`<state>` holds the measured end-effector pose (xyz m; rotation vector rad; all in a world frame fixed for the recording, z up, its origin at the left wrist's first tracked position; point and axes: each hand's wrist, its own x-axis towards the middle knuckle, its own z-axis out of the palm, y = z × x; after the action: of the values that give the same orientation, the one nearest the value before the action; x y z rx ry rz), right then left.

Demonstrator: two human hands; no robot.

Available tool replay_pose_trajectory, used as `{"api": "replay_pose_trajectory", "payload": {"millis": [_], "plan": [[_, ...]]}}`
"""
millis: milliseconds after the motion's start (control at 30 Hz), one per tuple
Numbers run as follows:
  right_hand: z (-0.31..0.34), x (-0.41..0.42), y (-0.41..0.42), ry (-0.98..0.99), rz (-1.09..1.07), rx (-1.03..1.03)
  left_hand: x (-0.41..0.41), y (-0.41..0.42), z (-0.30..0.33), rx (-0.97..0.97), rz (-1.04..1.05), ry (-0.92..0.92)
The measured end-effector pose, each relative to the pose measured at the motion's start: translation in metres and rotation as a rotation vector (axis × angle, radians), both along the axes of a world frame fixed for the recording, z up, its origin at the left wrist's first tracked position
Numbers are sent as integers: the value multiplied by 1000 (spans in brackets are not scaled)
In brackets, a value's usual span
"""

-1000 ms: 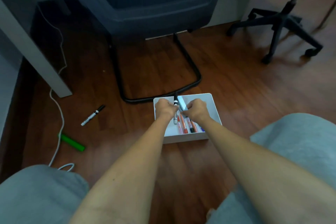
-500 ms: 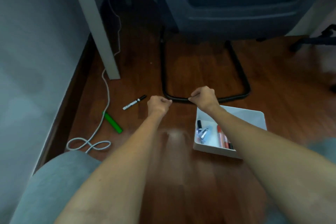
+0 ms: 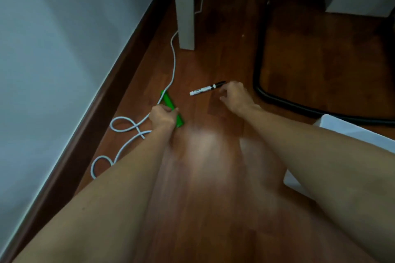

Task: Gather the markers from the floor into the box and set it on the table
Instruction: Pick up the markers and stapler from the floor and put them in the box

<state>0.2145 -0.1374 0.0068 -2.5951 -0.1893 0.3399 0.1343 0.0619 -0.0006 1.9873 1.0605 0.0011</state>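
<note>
My left hand (image 3: 163,118) curls around the green marker (image 3: 171,107) on the floor, touching the white cable (image 3: 173,64); lifting carelessly could snag it. My right hand (image 3: 234,96), fingers spread, nears the black-capped marker (image 3: 207,88), which could roll away. The box (image 3: 350,128) sits right.

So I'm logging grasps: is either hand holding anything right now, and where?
The left hand closes around the green marker, near its lower end. The right hand holds nothing, open beside the black-and-white marker.
</note>
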Motion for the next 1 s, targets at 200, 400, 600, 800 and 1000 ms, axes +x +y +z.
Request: {"api": "replay_pose_trajectory", "payload": {"millis": [200, 400, 600, 800, 1000], "plan": [[-42, 24, 21, -86, 125, -98, 13, 4, -44, 80, 42, 126], [-40, 46, 34, -206, 284, -345, 35, 7, -43, 73, -17, 177], [-16, 28, 28, -164, 302, -460, 12, -2, -40, -9, 8, 180], [3, -17, -4, 17, 107, -315, -15, -39, -14, -171, -34, 120], [58, -34, -50, 111, -236, 91, -4, -78, 54, -303, -95, -9]]}}
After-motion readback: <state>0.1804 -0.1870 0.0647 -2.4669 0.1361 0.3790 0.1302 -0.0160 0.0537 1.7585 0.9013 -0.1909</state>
